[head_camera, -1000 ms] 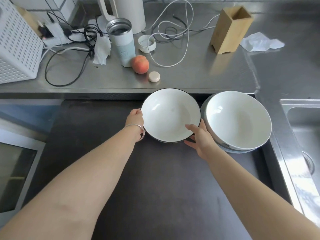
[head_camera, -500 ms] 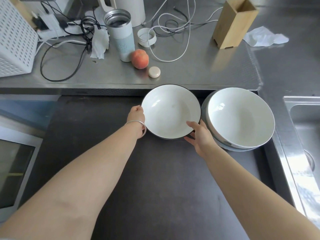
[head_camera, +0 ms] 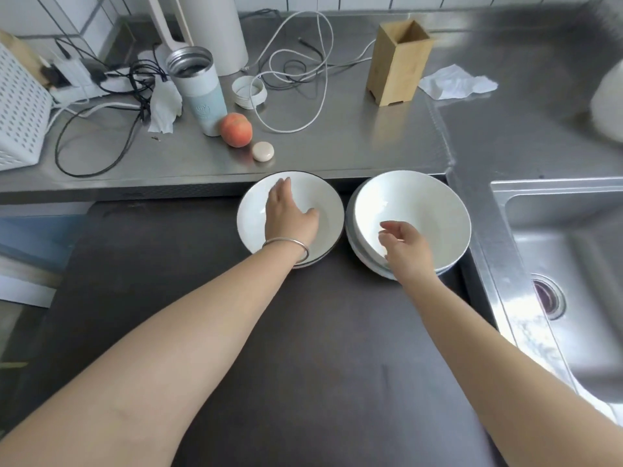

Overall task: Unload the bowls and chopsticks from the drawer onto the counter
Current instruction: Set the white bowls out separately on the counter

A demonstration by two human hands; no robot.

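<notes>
Two stacks of white bowls sit at the back of the dark open drawer (head_camera: 202, 315). The left stack (head_camera: 251, 217) has a dark rim; my left hand (head_camera: 288, 214) lies flat over its top bowl, fingers spread, holding nothing. The right stack (head_camera: 428, 210) is larger. Over its near rim hovers my right hand (head_camera: 403, 246), fingers loosely curled and apart, gripping nothing. No chopsticks are visible. The steel counter (head_camera: 337, 143) runs just behind the drawer.
On the counter stand a wooden holder (head_camera: 399, 62), a peach (head_camera: 236, 129), a small round pebble-like object (head_camera: 263, 151), a steel tumbler (head_camera: 199, 89), a white lid (head_camera: 248, 91), cables (head_camera: 296, 72), crumpled tissue (head_camera: 455, 82) and a white perforated box (head_camera: 17, 112). A sink (head_camera: 566, 264) lies right.
Both hands have let go of the left bowl's sides. My left hand now lies over the bowl; my right hand has shifted to the right stack. The left bowl sits lower.
</notes>
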